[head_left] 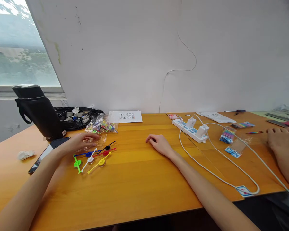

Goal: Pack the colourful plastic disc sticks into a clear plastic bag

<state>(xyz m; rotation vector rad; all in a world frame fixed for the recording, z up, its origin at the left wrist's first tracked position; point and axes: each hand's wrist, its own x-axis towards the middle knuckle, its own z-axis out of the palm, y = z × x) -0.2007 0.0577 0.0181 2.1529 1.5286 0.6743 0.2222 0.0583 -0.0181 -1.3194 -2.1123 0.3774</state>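
Six arrow spinners (91, 159), in green, blue, white, red, black and yellow, lie grouped on the desk (135, 183), just beside the left hand (78, 142). That hand is at a clear wrapper (101, 141), its grip loosely bent; whether it holds the film cannot be told. The right hand (160, 146) rests well apart, its grip narrow and curled inward, the inside hidden. Beyond the spinners lies a bag of coloured pieces (102, 125).
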